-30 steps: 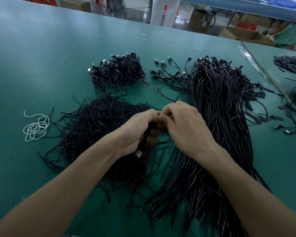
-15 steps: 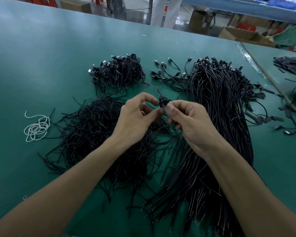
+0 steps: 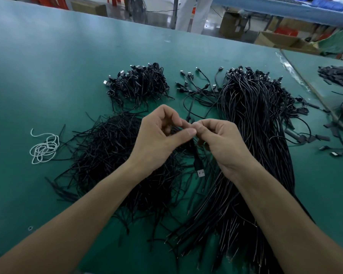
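Observation:
My left hand and my right hand meet above the green table, fingertips together. Both pinch a short black USB cable whose silver plug hangs down between my wrists. Under my hands lies a loose heap of thin black ties. To the right runs a long thick bundle of black cables. A small pile of coiled cables sits farther back.
A white string coil lies at the left. Several loose cables with plugs lie behind my hands. More cable pieces are scattered at the right near the table seam. Cardboard boxes stand beyond the far edge.
My hands have risen from the heap and turned. The cable that was bunched between my fingers now hangs with its plug below my hands.

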Demonstrator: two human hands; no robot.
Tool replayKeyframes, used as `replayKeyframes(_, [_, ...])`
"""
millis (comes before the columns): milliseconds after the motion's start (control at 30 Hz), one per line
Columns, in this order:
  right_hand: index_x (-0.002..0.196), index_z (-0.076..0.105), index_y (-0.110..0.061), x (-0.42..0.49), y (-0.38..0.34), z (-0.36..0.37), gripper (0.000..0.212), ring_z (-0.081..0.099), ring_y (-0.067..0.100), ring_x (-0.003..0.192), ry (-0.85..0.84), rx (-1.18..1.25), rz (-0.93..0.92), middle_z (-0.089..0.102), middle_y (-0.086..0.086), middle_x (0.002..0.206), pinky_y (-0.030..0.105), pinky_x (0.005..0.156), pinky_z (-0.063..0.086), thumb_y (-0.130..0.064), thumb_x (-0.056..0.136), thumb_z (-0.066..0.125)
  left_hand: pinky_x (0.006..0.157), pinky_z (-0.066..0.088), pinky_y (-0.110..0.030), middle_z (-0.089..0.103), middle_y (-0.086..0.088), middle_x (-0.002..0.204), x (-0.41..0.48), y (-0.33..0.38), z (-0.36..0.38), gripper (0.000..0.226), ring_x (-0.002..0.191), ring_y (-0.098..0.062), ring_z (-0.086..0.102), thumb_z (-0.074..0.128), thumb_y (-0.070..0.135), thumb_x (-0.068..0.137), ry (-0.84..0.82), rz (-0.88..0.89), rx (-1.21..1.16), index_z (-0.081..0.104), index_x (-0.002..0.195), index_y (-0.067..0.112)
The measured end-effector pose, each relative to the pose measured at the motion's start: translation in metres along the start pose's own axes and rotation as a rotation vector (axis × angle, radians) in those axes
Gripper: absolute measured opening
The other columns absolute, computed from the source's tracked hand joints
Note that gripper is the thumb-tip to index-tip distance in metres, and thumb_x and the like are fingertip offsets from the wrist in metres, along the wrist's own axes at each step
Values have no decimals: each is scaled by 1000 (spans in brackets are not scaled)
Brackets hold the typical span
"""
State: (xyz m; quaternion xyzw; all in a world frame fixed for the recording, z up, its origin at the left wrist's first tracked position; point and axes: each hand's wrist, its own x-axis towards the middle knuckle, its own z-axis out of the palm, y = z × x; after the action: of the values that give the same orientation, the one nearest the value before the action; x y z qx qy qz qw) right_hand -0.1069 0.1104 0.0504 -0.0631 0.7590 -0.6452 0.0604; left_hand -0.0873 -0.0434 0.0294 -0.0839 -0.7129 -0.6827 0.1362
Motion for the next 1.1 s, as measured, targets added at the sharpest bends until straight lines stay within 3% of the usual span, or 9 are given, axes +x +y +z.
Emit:
replayKeyframes(100, [79, 68, -17, 1, -2, 1, 18, 52, -2, 58, 24, -25, -113, 59, -15, 58, 12, 60, 45, -14, 96, 63, 51, 38, -27, 49, 2, 62, 1, -5, -2, 35, 54, -11, 40, 86, 23, 76, 61, 15, 191, 53, 80, 17])
replayKeyframes(233, [79, 65, -16, -3, -8, 5, 19, 55, -6, 59, -60, -57, -256, 62, -18, 60, 8, 61, 44, -8, 96, 62, 48, 52, -30, 69, -5, 68, 1, -7, -4, 22, 52, -19, 64, 78, 26, 86, -8, -100, 135, 57, 89, 18])
replayKeyframes(400, [77, 68, -18, -5, -3, 6, 21, 51, 0, 62, -175, -108, -207, 60, -15, 63, 12, 63, 44, -10, 95, 63, 71, 56, -25, 74, -4, 82, 8, -2, -8, 22, 75, -15, 70, 66, -7, 88, -18, -162, -100, 63, 93, 14])
replayKeyframes(500, [79, 68, -17, -2, -1, 4, 18, 53, -2, 62, -154, -64, -115, 62, -16, 63, 12, 64, 44, -12, 95, 63, 85, 54, -34, 71, -23, 106, 6, 4, -6, 14, 95, -31, 69, 55, 2, 88, 15, -193, -255, 63, 89, 14])
replayKeyframes(600, [80, 70, -15, 0, 3, 1, 14, 52, 2, 61, -121, -76, -54, 62, -13, 64, 16, 63, 45, -17, 94, 66, 57, 42, -24, 60, -41, 104, 2, 9, -11, 6, 65, -17, 51, 55, 13, 85, 45, -187, -317, 56, 82, 18])
replayKeyframes(700, [77, 72, -16, 0, 3, 2, 15, 53, 4, 60, -105, -58, -17, 65, -6, 64, 16, 60, 45, -25, 90, 69, 56, 41, -25, 68, -22, 78, -5, 6, -11, 13, 61, -18, 51, 62, 22, 92, -21, -122, -315, 53, 84, 18])
replayKeyframes(867, [77, 70, -22, 3, 4, 3, 15, 59, 6, 68, 66, -215, -123, 69, -5, 71, 28, 69, 52, -22, 92, 69, 57, 47, -15, 74, 0, 73, -13, -5, -7, 20, 63, -8, 68, 76, 16, 86, -103, -2, 4, 57, 85, 16])
replayKeyframes(1000, [79, 67, -26, 0, 4, 9, 16, 59, -3, 63, 89, -244, -260, 66, -19, 67, 15, 61, 47, -21, 94, 67, 64, 57, -40, 74, 1, 77, -16, -13, -7, 15, 67, -20, 68, 66, 28, 95, -170, -55, 270, 74, 92, 16])
replayKeyframes(1100, [80, 67, -27, -1, 4, 13, 18, 62, -1, 66, 32, -217, -312, 67, -19, 69, 14, 64, 48, -18, 95, 65, 80, 57, -43, 74, -14, 101, -12, -9, -6, 48, 93, -30, 69, 42, 42, 101, -179, -296, -35, 72, 107, 6])
